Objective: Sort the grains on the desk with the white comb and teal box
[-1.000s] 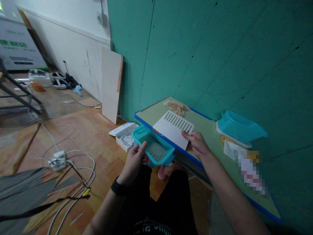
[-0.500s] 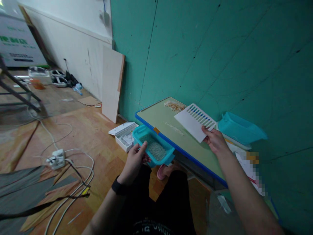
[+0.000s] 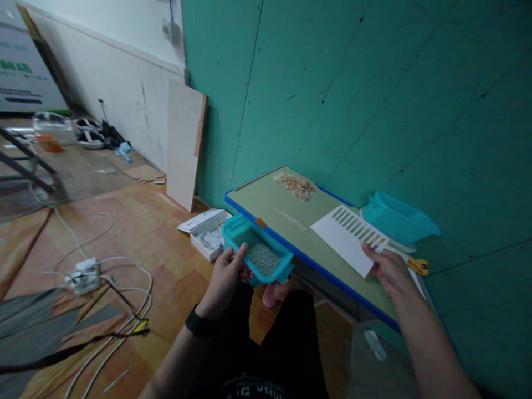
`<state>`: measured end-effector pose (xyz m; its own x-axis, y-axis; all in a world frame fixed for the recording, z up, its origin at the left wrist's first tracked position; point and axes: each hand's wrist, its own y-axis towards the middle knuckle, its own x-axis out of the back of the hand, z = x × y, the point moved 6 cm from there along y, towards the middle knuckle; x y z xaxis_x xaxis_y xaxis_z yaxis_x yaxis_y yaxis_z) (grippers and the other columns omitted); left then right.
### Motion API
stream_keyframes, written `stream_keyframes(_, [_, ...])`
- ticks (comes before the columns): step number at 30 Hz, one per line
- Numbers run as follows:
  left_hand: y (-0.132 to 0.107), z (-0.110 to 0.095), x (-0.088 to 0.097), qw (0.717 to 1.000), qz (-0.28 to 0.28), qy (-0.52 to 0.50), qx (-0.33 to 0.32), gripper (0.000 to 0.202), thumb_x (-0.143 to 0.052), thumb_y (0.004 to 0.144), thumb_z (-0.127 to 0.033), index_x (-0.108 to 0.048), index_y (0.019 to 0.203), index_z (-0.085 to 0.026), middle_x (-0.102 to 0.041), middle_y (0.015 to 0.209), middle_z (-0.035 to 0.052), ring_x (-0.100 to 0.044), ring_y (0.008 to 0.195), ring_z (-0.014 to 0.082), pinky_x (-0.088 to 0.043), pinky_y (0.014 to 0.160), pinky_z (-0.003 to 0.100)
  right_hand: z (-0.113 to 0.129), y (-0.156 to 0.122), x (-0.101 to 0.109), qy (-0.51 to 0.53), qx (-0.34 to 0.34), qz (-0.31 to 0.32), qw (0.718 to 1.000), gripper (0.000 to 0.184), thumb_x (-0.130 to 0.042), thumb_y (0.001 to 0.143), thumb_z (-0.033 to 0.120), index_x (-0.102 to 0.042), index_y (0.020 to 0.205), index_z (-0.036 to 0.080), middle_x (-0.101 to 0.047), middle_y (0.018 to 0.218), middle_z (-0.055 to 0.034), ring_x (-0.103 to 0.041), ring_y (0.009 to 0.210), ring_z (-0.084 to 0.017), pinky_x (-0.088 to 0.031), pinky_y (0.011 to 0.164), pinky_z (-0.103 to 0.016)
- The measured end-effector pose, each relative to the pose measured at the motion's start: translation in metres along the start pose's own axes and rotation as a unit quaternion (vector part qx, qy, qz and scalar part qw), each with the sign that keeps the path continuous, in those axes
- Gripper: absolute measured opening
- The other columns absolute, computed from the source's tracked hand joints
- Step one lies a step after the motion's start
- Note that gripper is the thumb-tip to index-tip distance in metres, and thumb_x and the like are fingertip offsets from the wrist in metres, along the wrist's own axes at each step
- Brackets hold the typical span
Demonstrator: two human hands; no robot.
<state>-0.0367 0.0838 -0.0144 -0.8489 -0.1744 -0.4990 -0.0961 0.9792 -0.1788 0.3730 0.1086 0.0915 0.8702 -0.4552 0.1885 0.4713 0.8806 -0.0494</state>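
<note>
My left hand (image 3: 226,274) is closed on the near rim of a teal plastic tray (image 3: 256,255) holding pale grey-green granules, kept just off the front edge of the low green table (image 3: 270,202). My right hand (image 3: 388,271) grips a white slotted scraper card (image 3: 348,238) by its lower right corner, held low over the table's right part. A thin line of granules (image 3: 291,220) lies on the table, and a pile of yellowish grains (image 3: 297,186) sits at the far end.
A second teal tray (image 3: 397,220) rests upside down against the green wall at the right, with a yellow-handled tool (image 3: 418,266) beside it. On the floor lie an open white box (image 3: 205,233), a power strip (image 3: 81,275) with cables, and a leaning board (image 3: 183,149).
My right hand has carried the white card from the table's front edge by the tray up and away to the right, then lowered it. The left hand keeps the tray in place.
</note>
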Motion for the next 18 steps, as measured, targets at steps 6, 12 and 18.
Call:
stream_keyframes(6, [-0.002,-0.002,-0.005,1.000,-0.007,-0.003,0.011,0.054,-0.085,0.069,-0.064,-0.052,0.076,-0.022,-0.059,0.048,-0.0051,-0.061,0.040,0.0130,-0.045,0.040,0.018,-0.002,-0.010,-0.018,0.009,-0.012,0.014,1.000,0.049,-0.094,0.051,0.044,-0.073,0.086,0.017,-0.079,0.080,-0.0090,-0.075,0.070,-0.029,-0.056,0.050,-0.032])
stream_keyframes(12, [-0.002,-0.003,-0.007,1.000,-0.010,-0.002,0.012,0.056,-0.086,0.066,-0.064,-0.050,0.074,-0.022,-0.057,0.046,-0.0065,-0.060,0.039,0.0126,-0.043,0.038,0.018,0.010,-0.005,-0.064,0.000,-0.020,0.060,0.998,0.043,-0.091,0.055,0.046,-0.068,0.077,0.018,-0.075,0.069,-0.0074,-0.071,0.060,-0.025,-0.051,0.044,-0.031])
stream_keyframes(18, [0.000,0.002,-0.007,1.000,-0.005,-0.009,0.011,0.055,-0.085,0.069,-0.064,-0.049,0.076,-0.023,-0.055,0.046,-0.0084,-0.060,0.039,0.0124,-0.045,0.039,0.019,0.012,-0.007,-0.103,0.004,-0.026,0.101,0.995,0.042,-0.091,0.056,0.046,-0.069,0.078,0.017,-0.075,0.069,-0.0064,-0.070,0.058,-0.024,-0.052,0.046,-0.030])
